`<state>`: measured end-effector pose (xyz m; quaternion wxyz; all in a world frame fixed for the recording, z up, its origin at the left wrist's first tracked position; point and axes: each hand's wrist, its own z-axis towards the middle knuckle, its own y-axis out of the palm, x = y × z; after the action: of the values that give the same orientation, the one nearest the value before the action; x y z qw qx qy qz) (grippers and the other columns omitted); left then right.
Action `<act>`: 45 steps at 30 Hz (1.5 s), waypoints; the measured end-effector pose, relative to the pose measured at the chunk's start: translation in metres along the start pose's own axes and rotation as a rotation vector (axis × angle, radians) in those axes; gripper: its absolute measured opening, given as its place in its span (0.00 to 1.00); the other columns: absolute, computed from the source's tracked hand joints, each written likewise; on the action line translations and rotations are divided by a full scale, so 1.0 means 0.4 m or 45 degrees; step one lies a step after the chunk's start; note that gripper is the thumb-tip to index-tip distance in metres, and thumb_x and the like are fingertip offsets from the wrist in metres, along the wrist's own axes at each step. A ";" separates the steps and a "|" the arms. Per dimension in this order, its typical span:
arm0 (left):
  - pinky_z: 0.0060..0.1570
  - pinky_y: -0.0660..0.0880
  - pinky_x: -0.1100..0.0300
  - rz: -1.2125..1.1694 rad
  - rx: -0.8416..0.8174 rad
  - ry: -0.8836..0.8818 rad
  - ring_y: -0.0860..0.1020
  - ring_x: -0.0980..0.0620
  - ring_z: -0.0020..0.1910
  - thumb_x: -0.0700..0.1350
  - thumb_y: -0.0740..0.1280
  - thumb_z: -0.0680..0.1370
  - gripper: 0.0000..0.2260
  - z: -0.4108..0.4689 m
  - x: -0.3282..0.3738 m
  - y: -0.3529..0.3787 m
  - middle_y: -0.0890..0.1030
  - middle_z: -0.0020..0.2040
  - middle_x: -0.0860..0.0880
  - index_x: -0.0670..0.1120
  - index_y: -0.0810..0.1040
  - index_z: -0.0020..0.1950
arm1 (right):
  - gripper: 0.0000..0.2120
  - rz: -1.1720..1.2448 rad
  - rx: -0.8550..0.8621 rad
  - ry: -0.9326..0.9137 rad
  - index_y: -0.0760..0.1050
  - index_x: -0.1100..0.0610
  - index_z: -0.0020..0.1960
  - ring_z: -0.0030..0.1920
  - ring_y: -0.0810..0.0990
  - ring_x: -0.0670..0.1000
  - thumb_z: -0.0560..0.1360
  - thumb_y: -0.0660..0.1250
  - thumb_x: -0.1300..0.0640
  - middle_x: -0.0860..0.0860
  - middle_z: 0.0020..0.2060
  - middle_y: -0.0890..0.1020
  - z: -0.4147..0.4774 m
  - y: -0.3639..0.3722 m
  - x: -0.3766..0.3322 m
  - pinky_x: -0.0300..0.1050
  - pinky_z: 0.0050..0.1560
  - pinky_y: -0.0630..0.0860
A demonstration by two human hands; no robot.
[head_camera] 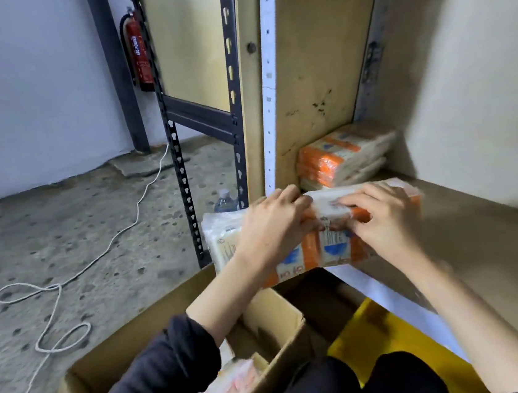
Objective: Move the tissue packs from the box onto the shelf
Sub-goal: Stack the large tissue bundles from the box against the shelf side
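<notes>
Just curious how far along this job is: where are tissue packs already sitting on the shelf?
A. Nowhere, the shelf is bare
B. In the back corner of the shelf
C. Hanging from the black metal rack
B: a stack of tissue packs sits in the back corner of the shelf, behind the pack that the left hand and right hand hold.

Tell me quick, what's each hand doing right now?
Left hand: closed on the tissue pack at the shelf edge.
Right hand: also gripping that same tissue pack.
</notes>
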<state>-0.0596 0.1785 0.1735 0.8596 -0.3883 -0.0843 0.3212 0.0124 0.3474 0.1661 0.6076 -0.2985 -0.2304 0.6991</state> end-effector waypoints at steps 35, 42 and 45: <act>0.76 0.49 0.53 -0.194 -0.996 0.179 0.51 0.49 0.78 0.56 0.64 0.76 0.37 0.175 0.223 0.294 0.50 0.79 0.47 0.46 0.49 0.77 | 0.21 -0.134 -0.743 0.680 0.75 0.56 0.61 0.67 0.69 0.53 0.70 0.71 0.51 0.53 0.62 0.77 -0.138 -0.109 0.372 0.46 0.67 0.66; 0.57 0.72 0.52 -0.073 -0.842 0.185 0.74 0.42 0.65 0.51 0.61 0.79 0.20 0.240 0.241 0.273 0.74 0.67 0.45 0.44 0.67 0.68 | 0.32 -0.025 -1.020 0.688 0.68 0.56 0.67 0.69 0.67 0.50 0.70 0.60 0.37 0.52 0.69 0.69 -0.262 -0.091 0.318 0.39 0.67 0.61; 0.50 0.74 0.52 -0.099 -0.705 0.154 0.77 0.40 0.59 0.50 0.60 0.79 0.17 0.261 0.248 0.255 0.78 0.62 0.43 0.43 0.70 0.64 | 0.35 0.020 -1.037 0.738 0.60 0.54 0.72 0.74 0.58 0.49 0.72 0.57 0.35 0.50 0.75 0.59 -0.276 -0.053 0.314 0.42 0.72 0.56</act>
<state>-0.0731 0.3542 0.1610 0.7360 -0.6233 -0.1323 0.2289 0.0939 0.4700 0.0845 0.4756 -0.6951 -0.3042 0.4451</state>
